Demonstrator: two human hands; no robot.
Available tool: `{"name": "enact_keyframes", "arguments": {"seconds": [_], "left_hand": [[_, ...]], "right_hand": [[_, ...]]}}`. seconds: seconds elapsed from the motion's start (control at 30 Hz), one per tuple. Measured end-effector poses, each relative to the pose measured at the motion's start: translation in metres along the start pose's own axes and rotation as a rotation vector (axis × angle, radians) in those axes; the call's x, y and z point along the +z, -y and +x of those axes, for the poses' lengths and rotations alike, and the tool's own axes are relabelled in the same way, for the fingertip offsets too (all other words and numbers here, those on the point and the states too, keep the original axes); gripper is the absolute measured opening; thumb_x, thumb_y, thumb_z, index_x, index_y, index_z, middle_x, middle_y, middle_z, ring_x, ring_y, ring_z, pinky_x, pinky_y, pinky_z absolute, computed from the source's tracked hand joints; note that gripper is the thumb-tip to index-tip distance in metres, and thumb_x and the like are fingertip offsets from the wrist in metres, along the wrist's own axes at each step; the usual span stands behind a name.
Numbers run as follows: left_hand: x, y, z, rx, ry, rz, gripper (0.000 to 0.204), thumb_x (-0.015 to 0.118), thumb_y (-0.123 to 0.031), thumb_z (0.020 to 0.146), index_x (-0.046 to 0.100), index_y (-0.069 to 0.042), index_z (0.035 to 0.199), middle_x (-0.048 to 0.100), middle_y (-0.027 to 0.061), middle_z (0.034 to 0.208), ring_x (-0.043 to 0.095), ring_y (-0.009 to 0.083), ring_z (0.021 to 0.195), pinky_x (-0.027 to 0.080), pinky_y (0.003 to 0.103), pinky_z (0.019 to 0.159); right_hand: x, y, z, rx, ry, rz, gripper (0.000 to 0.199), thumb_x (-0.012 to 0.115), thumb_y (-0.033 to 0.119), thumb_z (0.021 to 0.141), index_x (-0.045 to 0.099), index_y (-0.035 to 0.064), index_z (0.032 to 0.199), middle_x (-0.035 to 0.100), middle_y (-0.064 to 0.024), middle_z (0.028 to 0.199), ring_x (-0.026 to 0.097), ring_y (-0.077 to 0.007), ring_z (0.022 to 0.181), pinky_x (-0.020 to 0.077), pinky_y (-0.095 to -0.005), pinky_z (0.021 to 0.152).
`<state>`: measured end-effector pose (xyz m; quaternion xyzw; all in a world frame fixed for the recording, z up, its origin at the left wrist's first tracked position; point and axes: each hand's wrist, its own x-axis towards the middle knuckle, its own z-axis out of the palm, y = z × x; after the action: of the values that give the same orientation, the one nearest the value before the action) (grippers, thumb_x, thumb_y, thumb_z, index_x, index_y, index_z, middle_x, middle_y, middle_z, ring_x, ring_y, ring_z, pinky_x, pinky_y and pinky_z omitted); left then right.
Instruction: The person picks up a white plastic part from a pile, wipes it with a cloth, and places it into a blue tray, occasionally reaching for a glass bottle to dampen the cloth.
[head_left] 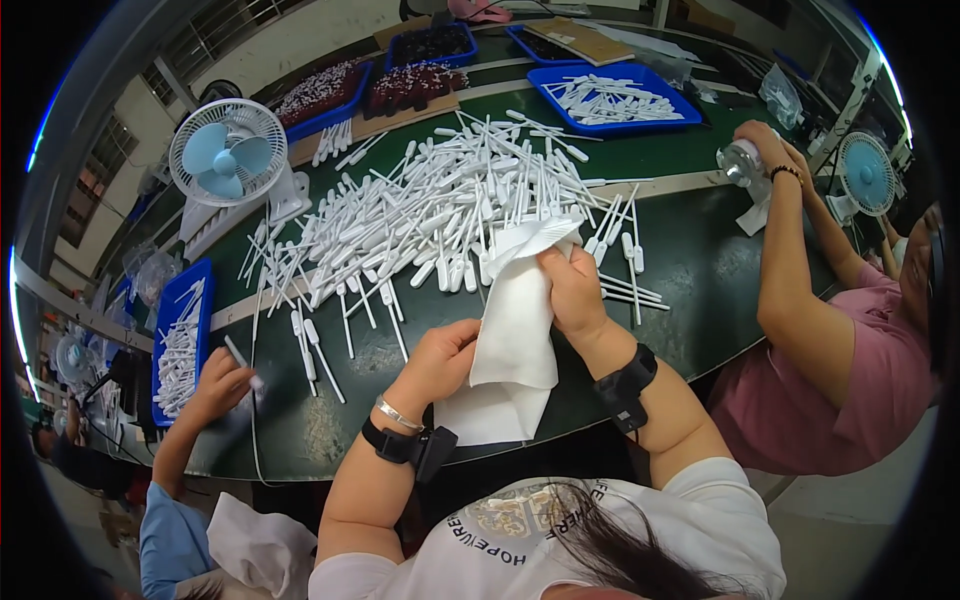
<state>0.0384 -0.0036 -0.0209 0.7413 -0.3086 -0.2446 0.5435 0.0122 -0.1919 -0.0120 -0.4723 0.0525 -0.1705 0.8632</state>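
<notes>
A white cloth (515,335) hangs in folds between my two hands, over the near edge of the green table. My left hand (447,360) is closed on the cloth's left side. Higher up, my right hand (577,292) pinches the bunched upper part of it. Whether anything is wrapped inside the folds cannot be seen. Just beyond my hands lies a large heap of white plastic sticks (430,215) with wide, rounded handle ends. Several of these sticks lie loose along the heap's near side.
A small fan (228,155) stands left of the heap. Blue trays of white sticks sit at the left (203,290) and far right (690,108). One co-worker's hand (222,385) holds a white piece at the left; another's hands (768,150) hold a clear object at the right.
</notes>
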Motion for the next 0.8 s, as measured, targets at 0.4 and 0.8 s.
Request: {"name": "enact_keyframes", "arguments": {"seconds": [0.4, 0.8], "left_hand": [[-0.028, 0.000, 0.002, 0.119, -0.428, -0.421, 0.013, 0.050, -0.011, 0.083, 0.055, -0.001, 0.089, 0.051, 0.0006, 0.062, 0.041, 0.0063, 0.049, 0.034, 0.018, 0.046], [0.024, -0.006, 0.010, -0.229, -0.279, -1.078, 0.030, 0.042, -0.020, 0.088, 0.044, -0.004, 0.113, 0.057, 0.0053, 0.094, 0.056, 0.0161, 0.080, 0.047, 0.027, 0.069]], "right_hand": [[-0.006, 0.014, 0.004, -0.096, 0.257, -0.509, 0.020, 0.052, 0.014, 0.083, 0.057, 0.0010, 0.097, 0.059, -0.0054, 0.087, 0.054, -0.0102, 0.078, 0.0438, -0.0241, 0.069], [0.024, -0.013, -0.026, -0.503, 0.514, -0.553, 0.039, 0.048, 0.029, 0.086, 0.044, 0.0010, 0.114, 0.054, -0.0081, 0.100, 0.051, -0.0186, 0.093, 0.0400, -0.0313, 0.083]]}}
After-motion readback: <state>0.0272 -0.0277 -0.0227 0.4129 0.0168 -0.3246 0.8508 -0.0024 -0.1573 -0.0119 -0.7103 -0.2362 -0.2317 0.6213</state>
